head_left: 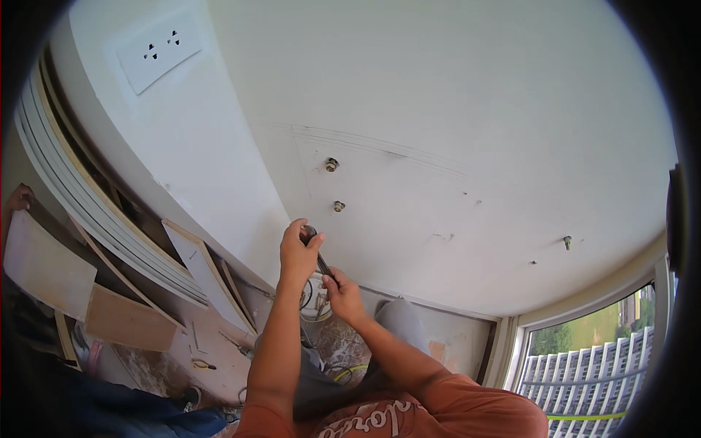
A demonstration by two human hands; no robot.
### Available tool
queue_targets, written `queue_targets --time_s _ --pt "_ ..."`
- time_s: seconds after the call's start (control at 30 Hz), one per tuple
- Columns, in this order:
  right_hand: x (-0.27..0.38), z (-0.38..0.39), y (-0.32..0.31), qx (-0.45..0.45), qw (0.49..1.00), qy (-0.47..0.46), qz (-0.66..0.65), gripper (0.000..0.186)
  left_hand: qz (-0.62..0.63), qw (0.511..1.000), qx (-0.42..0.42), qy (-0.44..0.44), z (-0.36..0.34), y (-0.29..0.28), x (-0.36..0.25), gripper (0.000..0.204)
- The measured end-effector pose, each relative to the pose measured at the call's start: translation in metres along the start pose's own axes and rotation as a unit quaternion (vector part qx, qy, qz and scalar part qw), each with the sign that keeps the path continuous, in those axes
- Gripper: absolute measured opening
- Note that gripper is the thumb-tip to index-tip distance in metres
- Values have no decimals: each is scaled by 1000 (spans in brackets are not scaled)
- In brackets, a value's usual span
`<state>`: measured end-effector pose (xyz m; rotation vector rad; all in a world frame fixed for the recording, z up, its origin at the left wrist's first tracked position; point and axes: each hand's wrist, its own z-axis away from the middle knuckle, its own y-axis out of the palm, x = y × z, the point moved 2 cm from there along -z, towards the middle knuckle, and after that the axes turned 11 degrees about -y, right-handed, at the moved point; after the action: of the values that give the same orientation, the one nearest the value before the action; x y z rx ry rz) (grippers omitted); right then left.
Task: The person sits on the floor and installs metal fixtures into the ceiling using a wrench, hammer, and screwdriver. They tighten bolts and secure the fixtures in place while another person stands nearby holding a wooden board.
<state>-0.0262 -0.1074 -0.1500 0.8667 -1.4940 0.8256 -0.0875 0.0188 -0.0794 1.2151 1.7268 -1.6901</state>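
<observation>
In front of the white wall [438, 102], both my hands are on a dark metal tool [323, 264] that looks like a wrench. My left hand [296, 255] is closed around its rounded upper end, so the jaw is partly hidden. Lower down, the fingers of my right hand [343, 296] grip the handle. The tool slants from upper left to lower right. Just above it, a lower brass pipe fitting [339, 206] sticks out of the wall, with an upper brass fitting [332, 165] over that. The tool appears apart from both.
A double socket [159, 55] is on the left wall section. Boards [131, 317] and trim strips lean at the left, where another person's hand [22, 197] holds a panel. Pliers [204, 364] lie on the floor. A white bucket [315, 299] stands below my hands; a window [591, 350] is at right.
</observation>
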Motion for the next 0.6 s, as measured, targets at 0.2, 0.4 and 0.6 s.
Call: queue_targets --time_s 0.2,0.4,0.6 --pt "56 -31 -77 -48 950 -232 203 14 387 908 131 -98 -1 3 -38 56" --pt "164 -42 -121 -106 832 -326 437 15 487 849 185 -88 -14 22 -111 72" --pt "237 -70 -133 -8 774 -309 553 15 584 791 139 -120 -16 26 -140 72"
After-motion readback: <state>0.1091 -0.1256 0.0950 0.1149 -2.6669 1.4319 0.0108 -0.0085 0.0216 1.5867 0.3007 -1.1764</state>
